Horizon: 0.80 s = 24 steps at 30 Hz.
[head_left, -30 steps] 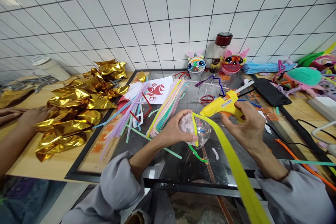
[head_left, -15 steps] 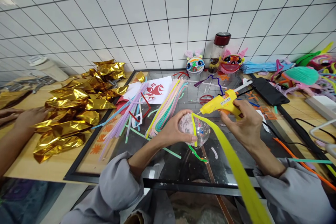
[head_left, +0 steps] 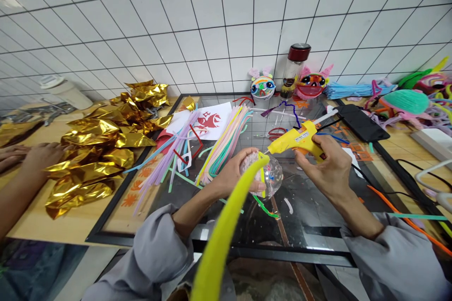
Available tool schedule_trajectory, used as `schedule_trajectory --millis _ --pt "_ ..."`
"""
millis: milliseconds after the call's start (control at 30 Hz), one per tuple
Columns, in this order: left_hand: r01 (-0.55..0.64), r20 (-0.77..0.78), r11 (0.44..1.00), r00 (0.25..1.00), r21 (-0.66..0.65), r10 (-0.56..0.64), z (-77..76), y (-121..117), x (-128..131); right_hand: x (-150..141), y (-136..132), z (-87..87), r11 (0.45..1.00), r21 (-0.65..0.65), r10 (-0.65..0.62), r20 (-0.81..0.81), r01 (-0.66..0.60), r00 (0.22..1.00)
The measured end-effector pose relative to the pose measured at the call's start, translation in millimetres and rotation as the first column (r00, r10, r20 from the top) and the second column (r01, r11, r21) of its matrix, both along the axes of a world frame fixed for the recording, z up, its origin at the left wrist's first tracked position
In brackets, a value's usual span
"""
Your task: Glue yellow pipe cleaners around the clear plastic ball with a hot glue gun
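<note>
My left hand is closed round a clear plastic ball, whose left half looks covered in something pale. A yellow pipe cleaner lies along the ball's middle, and its long free end stretches down toward the camera, passing in front of my left hand. My right hand grips a yellow hot glue gun with a white glue stick in its back. The gun's nozzle points left, close to the top of the ball; whether it touches I cannot tell. A green strip hangs below the ball.
Pastel pipe cleaners lie left of the ball, near red-printed paper. Crumpled gold foil covers the left, by another person's hand. Behind stand two decorated balls and a bottle. A black phone lies right.
The free end of the yellow pipe cleaner has swung from the right of the ball to the left. Both hands, the ball and the glue gun stay almost in place.
</note>
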<state>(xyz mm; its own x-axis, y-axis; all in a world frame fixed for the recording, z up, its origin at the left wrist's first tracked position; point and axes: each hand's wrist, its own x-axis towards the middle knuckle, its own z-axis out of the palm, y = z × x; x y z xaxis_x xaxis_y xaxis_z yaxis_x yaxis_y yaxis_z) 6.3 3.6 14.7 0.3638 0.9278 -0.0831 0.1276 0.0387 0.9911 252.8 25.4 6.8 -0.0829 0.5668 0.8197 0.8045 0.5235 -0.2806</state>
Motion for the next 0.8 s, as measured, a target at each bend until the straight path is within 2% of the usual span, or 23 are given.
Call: schedule_trajectory --millis 267,533,800 --pt "-0.022 0.061 0.999 0.998 -0.029 0.024 -0.6 -0.5 1.7 0.2 -0.3 0.6 1.0 0.016 0.006 -0.007 -0.006 1.0" --pt "-0.018 0.048 0.999 0.999 -0.039 0.02 -3.4 0.7 0.6 -1.1 -2.3 4.0 0.998 0.044 0.037 0.014 -0.037 0.999" --pt "-0.004 0.03 1.0 1.0 -0.007 0.004 -2.2 0.6 0.3 -2.2 -1.0 1.7 1.0 0.028 -0.001 -0.007 0.001 1.0"
